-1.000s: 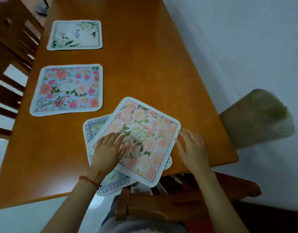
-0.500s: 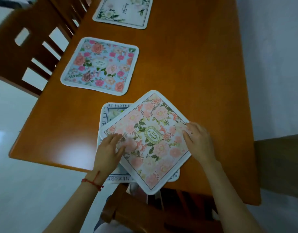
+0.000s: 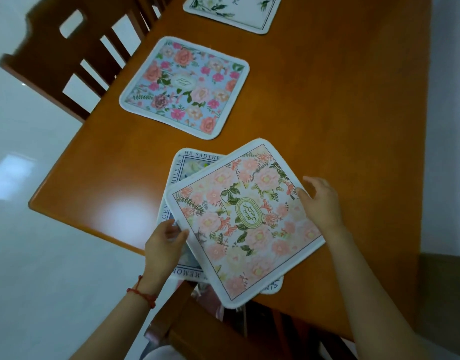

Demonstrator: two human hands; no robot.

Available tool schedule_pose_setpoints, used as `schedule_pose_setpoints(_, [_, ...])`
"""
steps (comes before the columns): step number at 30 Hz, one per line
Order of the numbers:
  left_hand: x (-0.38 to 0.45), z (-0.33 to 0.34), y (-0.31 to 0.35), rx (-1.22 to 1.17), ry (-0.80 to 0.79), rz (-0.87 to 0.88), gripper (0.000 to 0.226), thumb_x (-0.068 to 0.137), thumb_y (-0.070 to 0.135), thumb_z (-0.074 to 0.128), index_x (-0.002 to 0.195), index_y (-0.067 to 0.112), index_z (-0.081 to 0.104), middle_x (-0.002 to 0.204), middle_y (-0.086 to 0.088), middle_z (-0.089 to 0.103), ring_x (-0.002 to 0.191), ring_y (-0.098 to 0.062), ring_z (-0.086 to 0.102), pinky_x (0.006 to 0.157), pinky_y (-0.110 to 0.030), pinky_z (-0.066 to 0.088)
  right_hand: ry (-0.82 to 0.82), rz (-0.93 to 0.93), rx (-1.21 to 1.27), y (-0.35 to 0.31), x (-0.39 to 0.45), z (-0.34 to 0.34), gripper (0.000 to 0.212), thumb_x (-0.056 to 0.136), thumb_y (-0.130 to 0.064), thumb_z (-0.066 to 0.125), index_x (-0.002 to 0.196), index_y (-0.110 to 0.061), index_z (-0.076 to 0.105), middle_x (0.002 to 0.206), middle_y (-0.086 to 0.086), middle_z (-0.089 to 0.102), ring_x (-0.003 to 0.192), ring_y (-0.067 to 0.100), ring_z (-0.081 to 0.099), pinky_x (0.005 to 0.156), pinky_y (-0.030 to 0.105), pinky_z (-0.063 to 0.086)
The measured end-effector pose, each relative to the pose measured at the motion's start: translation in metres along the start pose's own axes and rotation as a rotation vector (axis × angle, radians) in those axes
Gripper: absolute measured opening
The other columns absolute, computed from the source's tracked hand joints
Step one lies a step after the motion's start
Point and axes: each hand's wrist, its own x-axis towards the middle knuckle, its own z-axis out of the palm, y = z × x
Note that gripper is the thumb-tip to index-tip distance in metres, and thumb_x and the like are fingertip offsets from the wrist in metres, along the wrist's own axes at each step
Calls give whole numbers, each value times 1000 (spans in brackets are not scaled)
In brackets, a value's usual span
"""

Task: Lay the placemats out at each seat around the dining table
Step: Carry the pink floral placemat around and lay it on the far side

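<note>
Two hands on the pink floral placemat [image 3: 245, 222], and both have shifted since half a second ago. Your left hand [image 3: 162, 246] was flat on the mat's face; now it sits at the mat's left edge, thumb curled over the white border, pinching it, other fingers hidden underneath. The mat's left side looks lifted off the lettered placemat [image 3: 190, 166] beneath it; before it lay flat. Your right hand [image 3: 322, 202] has come off the mat's surface to its right corner, fingers loosely curled at the edge; can't tell whether it actually grips. A red string bracelet [image 3: 142, 294] is on your left wrist.

The view has also swung: the blue floral placemat [image 3: 184, 87] sits farther right in frame, same spot on the table. The white leafy placemat [image 3: 234, 11] is now cropped at the top.

Surface: orange-brown wooden dining table [image 3: 327, 113], glossy, with a light glare near its left corner. Dark wooden chair [image 3: 68, 53] is pushed in at the left beside the blue mat. Another chair back [image 3: 197, 333] is right below the stacked mats. Pale glossy floor [image 3: 29, 178] on the left, white wall [image 3: 452, 100] on the right.
</note>
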Motion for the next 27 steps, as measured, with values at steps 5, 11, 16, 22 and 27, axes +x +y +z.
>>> schedule_pose_setpoints(5, [4,-2,-6,-171,-37,-130,43,83,14,65,124,3,53,108,-10,65,91,-22,59,67,-24,50,-21,26,37,1,8,12,35,88,-19,60,121,-8,57,115,9,56,91,18,54,63,10,42])
schedule_pose_setpoints(11, [6,-1,-7,-266,-67,-169,37,80,4,67,116,2,58,98,-10,64,85,-22,59,65,-22,47,-5,56,24,5,9,16,38,85,-15,65,120,-4,58,115,17,56,99,28,56,78,27,41])
schedule_pose_setpoints(16, [10,-2,-6,-312,-76,-191,29,78,-1,67,106,2,62,88,-8,64,81,-23,60,68,-27,49,-4,86,25,5,9,15,34,84,-13,64,117,-3,60,111,16,55,90,22,52,75,27,41])
schedule_pose_setpoints(22, [5,2,-3,-283,-96,-127,20,80,2,64,78,21,65,81,-2,68,81,-27,65,74,-35,54,0,109,52,12,3,15,32,84,-12,65,115,-6,62,108,14,55,83,19,51,72,26,42])
schedule_pose_setpoints(27, [6,1,0,-279,-75,-121,17,79,1,64,88,15,68,85,-6,69,84,-28,65,82,-45,54,37,128,105,16,-1,14,29,83,-7,65,112,-3,61,107,13,58,84,17,53,70,27,44])
